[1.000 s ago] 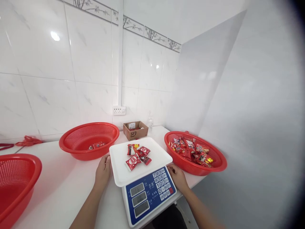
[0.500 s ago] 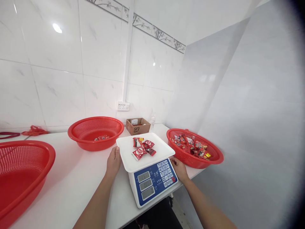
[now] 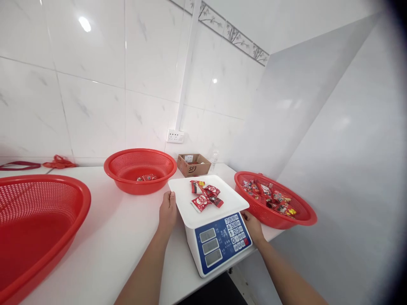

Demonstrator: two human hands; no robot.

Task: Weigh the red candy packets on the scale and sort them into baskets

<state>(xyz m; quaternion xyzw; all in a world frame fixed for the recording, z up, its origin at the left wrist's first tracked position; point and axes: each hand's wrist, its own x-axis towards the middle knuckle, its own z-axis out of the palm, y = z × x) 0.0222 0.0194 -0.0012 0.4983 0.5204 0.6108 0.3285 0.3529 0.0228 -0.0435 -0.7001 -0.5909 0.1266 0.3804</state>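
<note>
Has the scale (image 3: 223, 245) between both hands, near the front edge of the table (image 3: 114, 237). Rests the left hand (image 3: 168, 212) at the left side, with the thumb up at the edge of the white tray (image 3: 229, 199) and most other fingers out of sight. Has the right hand (image 3: 252, 226) at the right side, below the tray's right corner, with fingertips partly hidden. Cannot tell, for either hand, a closed grip from a mere touch.

Shows four or so red packets (image 3: 201, 203) in a loose pile around the middle of the tray. Cannot read the displays (image 3: 210, 246) at the left of the blue panel.

Has more packets to the right, in the right basket (image 3: 270, 218), just beyond the right hand, and a few in the far basket (image 3: 124, 185). Shows another basket (image 3: 80, 222) near at left, and on the far side of the table a carton (image 3: 193, 169) beside a clear bottle (image 3: 213, 156).
</note>
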